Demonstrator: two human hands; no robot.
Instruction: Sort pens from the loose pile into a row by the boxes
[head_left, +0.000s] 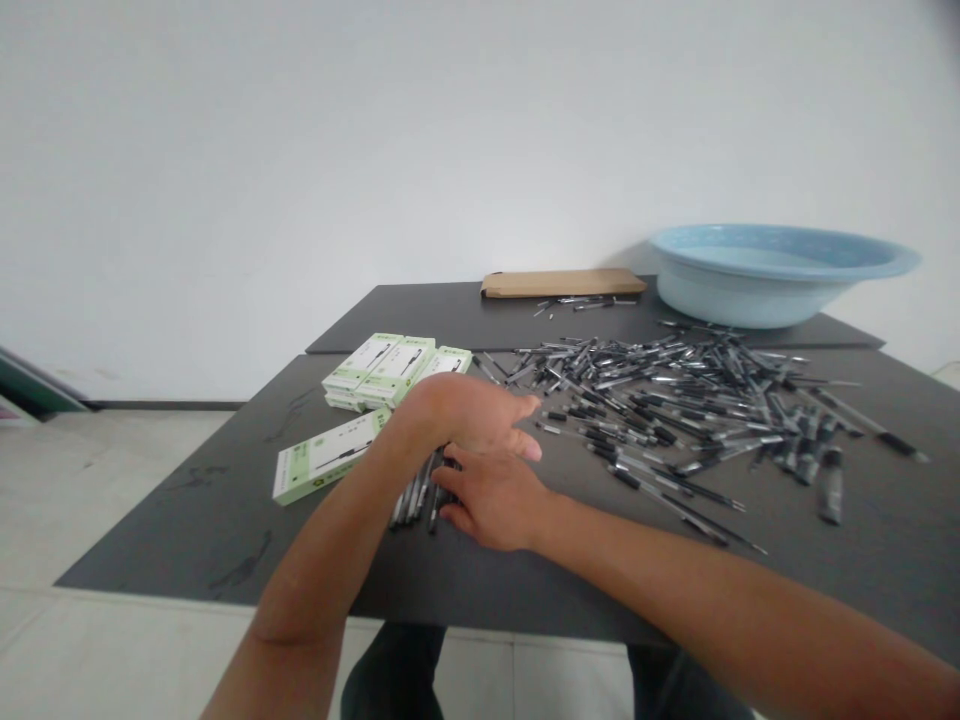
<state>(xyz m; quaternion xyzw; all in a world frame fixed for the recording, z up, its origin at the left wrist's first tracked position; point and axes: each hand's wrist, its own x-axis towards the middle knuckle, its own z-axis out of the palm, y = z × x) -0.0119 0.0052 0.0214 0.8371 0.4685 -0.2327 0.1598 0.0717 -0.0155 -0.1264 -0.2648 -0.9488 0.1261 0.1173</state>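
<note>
My left hand point(480, 412) is bent sharply at the wrist above the table, its visible fingers pointing right and apart, with no pen showing in them. Just below and partly overlapped by it, my right hand point(499, 497) reaches left with fingers spread. The right fingertips touch or hover at the edge of a small row of black-and-clear pens point(410, 498); which of the two I cannot tell. Part of that row is hidden by both hands. Beside my left forearm lies a single green-and-white pen box point(322, 455). Stacked green-and-white boxes point(379, 365) sit behind it.
A wide heap of loose pens point(645, 380) spreads across the right side of the dark table point(247, 470). At the back stand a light blue basin point(750, 285) and a flat brown cardboard piece point(562, 283), with several small pen parts point(585, 302) in front of it.
</note>
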